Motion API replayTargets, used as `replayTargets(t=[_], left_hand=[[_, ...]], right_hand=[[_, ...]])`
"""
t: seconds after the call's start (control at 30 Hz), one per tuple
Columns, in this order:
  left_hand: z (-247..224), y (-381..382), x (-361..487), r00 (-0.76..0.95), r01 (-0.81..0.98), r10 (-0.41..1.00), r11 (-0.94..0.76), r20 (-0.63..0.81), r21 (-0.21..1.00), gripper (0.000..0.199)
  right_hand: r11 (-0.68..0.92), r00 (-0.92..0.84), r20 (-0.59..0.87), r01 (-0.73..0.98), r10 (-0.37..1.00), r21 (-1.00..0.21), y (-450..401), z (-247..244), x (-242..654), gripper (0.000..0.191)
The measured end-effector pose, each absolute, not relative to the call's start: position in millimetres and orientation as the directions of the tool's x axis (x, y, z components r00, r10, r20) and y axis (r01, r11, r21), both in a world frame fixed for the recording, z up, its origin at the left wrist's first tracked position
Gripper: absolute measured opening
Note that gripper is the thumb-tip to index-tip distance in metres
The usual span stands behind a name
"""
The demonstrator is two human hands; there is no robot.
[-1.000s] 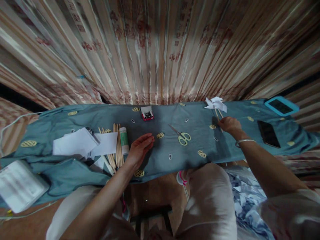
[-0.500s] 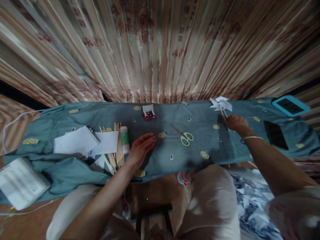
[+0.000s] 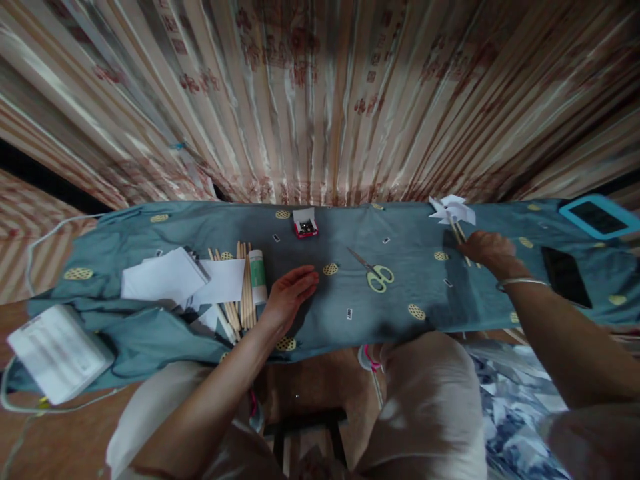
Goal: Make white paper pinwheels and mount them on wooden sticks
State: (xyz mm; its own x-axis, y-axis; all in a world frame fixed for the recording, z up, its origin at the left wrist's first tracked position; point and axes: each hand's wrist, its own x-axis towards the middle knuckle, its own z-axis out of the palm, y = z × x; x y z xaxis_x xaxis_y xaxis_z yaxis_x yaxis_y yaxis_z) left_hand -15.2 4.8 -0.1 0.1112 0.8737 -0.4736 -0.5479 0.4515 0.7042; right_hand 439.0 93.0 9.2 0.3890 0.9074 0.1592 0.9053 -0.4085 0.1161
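My right hand (image 3: pixel 490 252) is closed around a wooden stick at the far right part of the cloth. White paper pinwheels (image 3: pixel 454 211), seemingly two overlapping, top the pair of sticks there. My left hand (image 3: pixel 293 293) holds nothing; its fingers are stretched out over the cloth, palm turned inward. Just left of it lies a green and white glue stick (image 3: pixel 258 277), beside a bundle of wooden sticks (image 3: pixel 247 293). Between the hands are scissors (image 3: pixel 377 277) with pale green handles. A small red open box (image 3: pixel 306 225) with shiny metal bits sits farther back.
White paper sheets (image 3: pixel 163 280) are piled on the left of the green cloth (image 3: pixel 330 333). A white box-shaped device (image 3: pixel 60 353) with a cable lies at the left end. A black phone (image 3: pixel 567 277) and a blue-framed tablet (image 3: pixel 597 215) lie at right. A curtain (image 3: pixel 320 120) hangs behind.
The camera has turned slightly left, so everything appears shifted to the right. Both hands keep nearly the same place and pose.
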Motion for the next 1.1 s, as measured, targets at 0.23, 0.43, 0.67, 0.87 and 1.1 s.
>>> replayTargets(t=[0.23,0.43,0.67,0.87,1.1], left_hand=[[-4.0,0.7,-15.6,0.048,-0.335,0.961,0.271,-0.271,0.902,0.035],[-1.2,-7.7,-18.7,0.058,-0.194,0.981,0.195,-0.187,0.961,0.028],[22.9,-38.4,-24.0,0.173,-0.169,0.977,0.151,-0.121,0.974,0.02],[39.0,-61.2,-34.8,0.193,-0.18,0.977,0.121,-0.086,0.976,0.014],[60.2,-72.4,-55.3,0.188,-0.249,0.975,0.167,-0.122,0.954,0.013]], right_hand=[[-0.149,0.147,0.023,0.98,0.989,0.129,60.0,17.4,342.5,0.029],[0.409,-0.319,0.302,0.859,0.898,-0.309,60.2,-16.3,206.4,0.034],[0.346,-0.162,0.359,0.771,0.919,-0.535,109.3,-50.5,128.9,0.048],[0.334,-0.146,0.377,0.797,0.915,-0.504,125.6,-68.9,115.2,0.034],[0.313,-0.105,0.406,0.814,0.908,-0.489,131.4,-71.4,110.0,0.034]])
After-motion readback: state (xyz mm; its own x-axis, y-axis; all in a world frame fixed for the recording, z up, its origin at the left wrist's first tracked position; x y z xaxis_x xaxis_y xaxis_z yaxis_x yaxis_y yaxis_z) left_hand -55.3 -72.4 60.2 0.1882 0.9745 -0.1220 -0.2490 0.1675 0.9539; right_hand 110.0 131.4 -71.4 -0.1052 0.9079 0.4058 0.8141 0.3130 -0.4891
